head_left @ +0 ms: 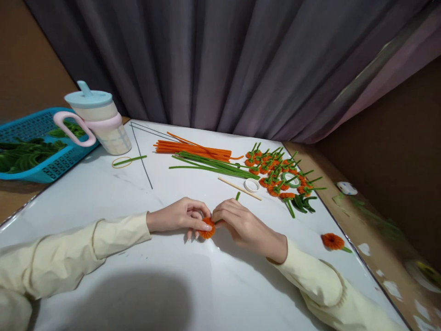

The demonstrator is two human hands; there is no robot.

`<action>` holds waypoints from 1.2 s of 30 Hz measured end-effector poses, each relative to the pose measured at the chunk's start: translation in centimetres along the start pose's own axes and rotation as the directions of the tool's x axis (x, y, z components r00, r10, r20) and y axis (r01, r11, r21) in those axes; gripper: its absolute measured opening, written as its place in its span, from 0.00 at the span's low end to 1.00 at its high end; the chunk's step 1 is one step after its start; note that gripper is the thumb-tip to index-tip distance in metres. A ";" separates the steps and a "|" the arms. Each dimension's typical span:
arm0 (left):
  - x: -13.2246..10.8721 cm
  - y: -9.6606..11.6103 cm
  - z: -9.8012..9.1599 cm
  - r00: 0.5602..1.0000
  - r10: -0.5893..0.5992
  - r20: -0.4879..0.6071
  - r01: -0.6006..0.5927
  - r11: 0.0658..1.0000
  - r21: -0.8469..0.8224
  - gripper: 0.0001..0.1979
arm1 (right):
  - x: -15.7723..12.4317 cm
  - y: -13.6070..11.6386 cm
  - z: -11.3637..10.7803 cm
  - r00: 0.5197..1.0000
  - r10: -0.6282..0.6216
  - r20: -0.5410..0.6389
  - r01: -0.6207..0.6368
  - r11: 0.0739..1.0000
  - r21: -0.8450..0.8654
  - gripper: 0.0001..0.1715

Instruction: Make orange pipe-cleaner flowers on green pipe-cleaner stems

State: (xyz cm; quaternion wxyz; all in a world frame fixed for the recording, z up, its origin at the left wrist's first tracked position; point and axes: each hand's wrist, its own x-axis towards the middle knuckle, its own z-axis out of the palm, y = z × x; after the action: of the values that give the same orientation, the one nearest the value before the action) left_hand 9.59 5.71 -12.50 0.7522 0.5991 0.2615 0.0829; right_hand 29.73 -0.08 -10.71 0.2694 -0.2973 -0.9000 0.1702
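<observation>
Between thumb and fingers, my left hand (184, 215) pinches a small orange pumpkin (207, 229) that looks made of fuzzy pipe cleaner. My right hand (243, 225) is closed right beside it, its fingertips on a green pipe cleaner (238, 196) at the pumpkin's side. One green end pokes out above the right knuckles; the rest is mostly hidden by the fingers. Beyond the hands lie a wooden stick (239, 188) and a white round lid (251, 185). Bundles of orange pipe cleaners (196, 151) and green pipe cleaners (213, 164) are farther back.
Several finished orange pumpkins (272, 168) with green stems crowd the back right, around a green tape roll (290, 179). Another pumpkin (332, 241) lies near the right edge. A lidded cup (103, 119) and a blue basket (58, 170) of greens stand at left.
</observation>
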 end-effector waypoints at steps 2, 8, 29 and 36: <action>0.0 0.0 0.0 1.000 -0.002 0.000 0.002 1.000 0.013 0.10 | 0.0 -0.1 0.2 1.000 -0.007 -0.014 0.007 1.000 -0.028 0.11; 0.1 0.0 -0.1 1.000 -0.008 0.005 0.008 1.000 0.029 0.11 | 0.1 -0.6 0.8 0.995 -0.079 -0.059 0.069 0.986 -0.154 0.19; -0.9 -1.8 0.6 0.793 0.604 -0.075 -0.287 0.479 0.830 0.13 | -0.4 0.8 1.0 0.945 -0.019 -0.327 0.003 0.999 -0.049 0.12; -1.0 -1.8 0.4 0.777 0.617 -0.122 -0.257 0.490 0.833 0.13 | -0.4 0.8 1.0 0.930 0.053 -0.365 -0.038 0.998 0.048 0.12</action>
State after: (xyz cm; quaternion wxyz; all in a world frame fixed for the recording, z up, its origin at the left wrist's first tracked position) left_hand 8.61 4.50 -13.85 0.2949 0.8782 0.2550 0.2771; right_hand 29.74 0.11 -12.02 0.4340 -0.3392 -0.8234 0.1361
